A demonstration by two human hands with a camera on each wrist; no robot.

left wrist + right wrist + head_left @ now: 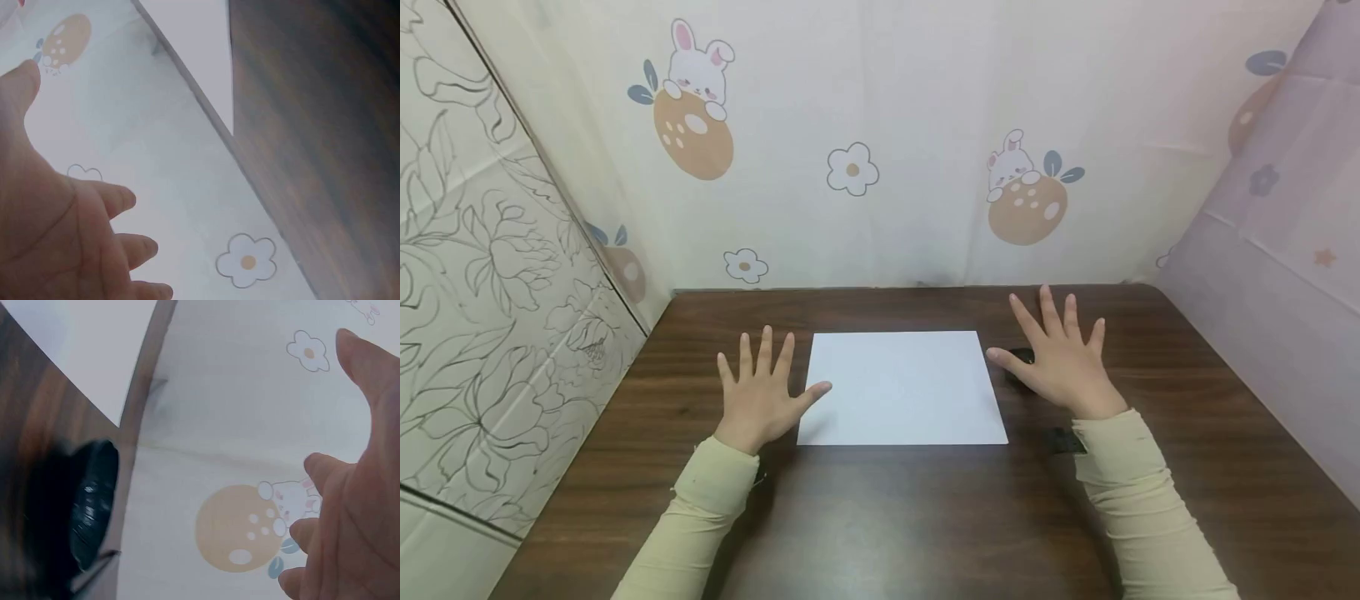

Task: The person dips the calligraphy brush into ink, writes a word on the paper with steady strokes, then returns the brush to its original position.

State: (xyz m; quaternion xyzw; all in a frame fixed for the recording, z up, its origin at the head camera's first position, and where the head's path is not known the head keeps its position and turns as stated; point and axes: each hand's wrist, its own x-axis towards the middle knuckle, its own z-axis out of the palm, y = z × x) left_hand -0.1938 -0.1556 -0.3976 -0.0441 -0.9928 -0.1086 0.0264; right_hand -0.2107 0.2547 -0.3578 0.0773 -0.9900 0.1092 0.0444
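Observation:
A blank white sheet of paper (902,387) lies flat on the dark wooden table. Left of it, my left hand (758,406) is held with fingers spread, its thumb over the sheet's left edge in the head view. My right hand (1063,367), also spread, is beyond the sheet's right side. Partly hidden beneath that hand is a small dark object (1024,356). The right wrist view shows it as a glossy, dark, rounded thing (94,503) with a thin dark stem-like part; its kind is unclear. Both palms (50,231) face away from the head camera, holding nothing.
Behind the wooden table (880,517) hangs a pale curtain (925,100) printed with rabbits and flowers. A floral-line panel (505,250) borders the left side, and a lilac-tinted cloth (1277,275) the right. A small black piece (1063,441) shows beside the right cuff.

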